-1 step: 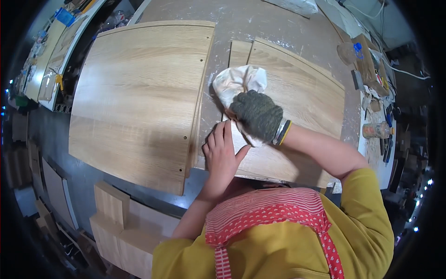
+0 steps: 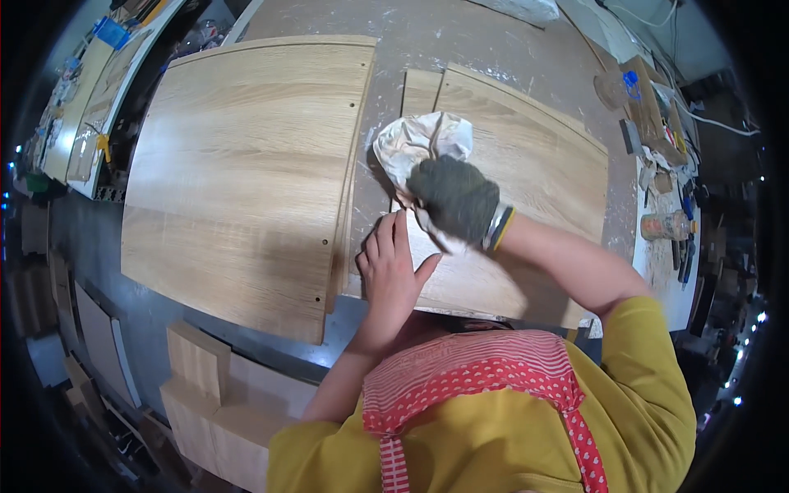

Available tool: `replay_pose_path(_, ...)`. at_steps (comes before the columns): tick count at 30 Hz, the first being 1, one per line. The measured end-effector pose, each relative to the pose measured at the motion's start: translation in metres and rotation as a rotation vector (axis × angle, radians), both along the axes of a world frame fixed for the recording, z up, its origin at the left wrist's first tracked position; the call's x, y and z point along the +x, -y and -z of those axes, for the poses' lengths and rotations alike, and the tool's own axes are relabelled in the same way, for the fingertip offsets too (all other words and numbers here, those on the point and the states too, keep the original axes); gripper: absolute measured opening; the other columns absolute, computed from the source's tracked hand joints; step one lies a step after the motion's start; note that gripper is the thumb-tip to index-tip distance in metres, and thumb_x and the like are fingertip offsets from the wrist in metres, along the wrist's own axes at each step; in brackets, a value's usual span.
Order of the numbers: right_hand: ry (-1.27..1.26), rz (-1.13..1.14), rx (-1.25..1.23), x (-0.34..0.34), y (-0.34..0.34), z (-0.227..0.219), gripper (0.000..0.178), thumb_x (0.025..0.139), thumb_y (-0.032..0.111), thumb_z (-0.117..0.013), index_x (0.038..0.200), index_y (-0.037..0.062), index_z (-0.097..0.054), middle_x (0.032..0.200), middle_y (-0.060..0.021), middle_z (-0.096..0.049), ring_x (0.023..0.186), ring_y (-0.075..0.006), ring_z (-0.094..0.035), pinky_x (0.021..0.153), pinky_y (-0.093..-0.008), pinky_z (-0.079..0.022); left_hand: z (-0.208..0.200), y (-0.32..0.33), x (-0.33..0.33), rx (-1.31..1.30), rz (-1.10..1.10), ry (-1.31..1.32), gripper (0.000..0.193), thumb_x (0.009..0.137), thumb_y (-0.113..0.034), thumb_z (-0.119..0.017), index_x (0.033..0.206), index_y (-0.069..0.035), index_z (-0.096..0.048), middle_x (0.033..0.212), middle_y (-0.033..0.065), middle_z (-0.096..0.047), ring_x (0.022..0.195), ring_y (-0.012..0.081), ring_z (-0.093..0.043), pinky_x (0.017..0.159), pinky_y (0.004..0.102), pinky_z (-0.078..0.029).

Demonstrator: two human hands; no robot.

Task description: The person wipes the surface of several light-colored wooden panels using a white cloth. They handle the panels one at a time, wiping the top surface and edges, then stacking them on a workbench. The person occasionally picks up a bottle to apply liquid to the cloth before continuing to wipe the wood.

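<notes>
My right hand (image 2: 457, 200), in a dark knitted glove, is closed on a bunched white cloth (image 2: 419, 141). It presses the cloth onto a light wood-grain board (image 2: 526, 164), near that board's left side. My bare left hand (image 2: 389, 264) lies with fingers spread at the board's near left corner. Its fingertips are close below the cloth. Part of the corner is hidden beneath the hands and the cloth.
A stack of larger wood-grain panels (image 2: 246, 172) with small drilled holes lies at left. On the right stand a clear jar (image 2: 666, 226) and a cardboard box (image 2: 652, 123) beside hand tools. Boards (image 2: 197, 366) stand below the table at the lower left.
My gloved right hand has shifted slightly and is now blurred by motion, still gripping the cloth. My left hand keeps its place on the board's corner.
</notes>
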State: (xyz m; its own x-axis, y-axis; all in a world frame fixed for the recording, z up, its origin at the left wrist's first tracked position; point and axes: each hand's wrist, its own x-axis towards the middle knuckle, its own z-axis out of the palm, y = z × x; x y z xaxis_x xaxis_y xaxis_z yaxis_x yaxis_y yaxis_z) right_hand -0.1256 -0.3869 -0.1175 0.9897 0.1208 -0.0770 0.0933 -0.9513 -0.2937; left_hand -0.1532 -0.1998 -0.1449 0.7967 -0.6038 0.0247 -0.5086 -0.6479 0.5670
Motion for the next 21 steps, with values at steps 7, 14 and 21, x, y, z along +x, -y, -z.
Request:
replay_pose_path(7,0.027,0.597,0.616,-0.01,0.114,-0.034,0.021,0.087,0.022,-0.055,0.095,0.005,-0.065,0.092,-0.0149,-0.067,0.089,-0.0335,-0.062,0.08,-0.0379,-0.048,0.001,0.001,-0.003,0.082,0.059,0.129,0.079,0.079,-0.033,-0.072,0.14,-0.001,-0.035,0.14,0.0198,-0.039,0.129,0.0383,-0.037,0.104,0.0479,-0.029)
replay_pose_path(14,0.476,0.078,0.663,-0.205,0.121,-0.033,0.057,0.076,0.03,-0.076,0.122,0.0041,-0.056,0.12,-0.0126,-0.06,0.113,-0.0264,-0.056,0.103,-0.0394,-0.039,-0.053,0.104,-0.028,-0.8,-0.019,-1.018,0.049,0.095,-0.019,-0.051,0.14,-0.003,-0.038,0.139,0.0138,-0.045,0.125,0.0233,-0.047,0.099,0.0389,-0.042)
replay_pose_path(21,0.496,0.815,0.555,-0.348,0.154,-0.034,0.033,0.094,0.032,-0.052,0.112,0.0054,-0.06,0.107,-0.0175,-0.063,0.1,-0.0325,-0.06,0.089,-0.0417,-0.046,-0.074,0.257,-0.094,-0.611,0.643,-0.534,0.036,0.096,-0.02,-0.052,0.126,0.0,-0.054,0.115,0.0128,-0.062,0.1,0.0195,-0.061,0.084,0.0329,-0.05)
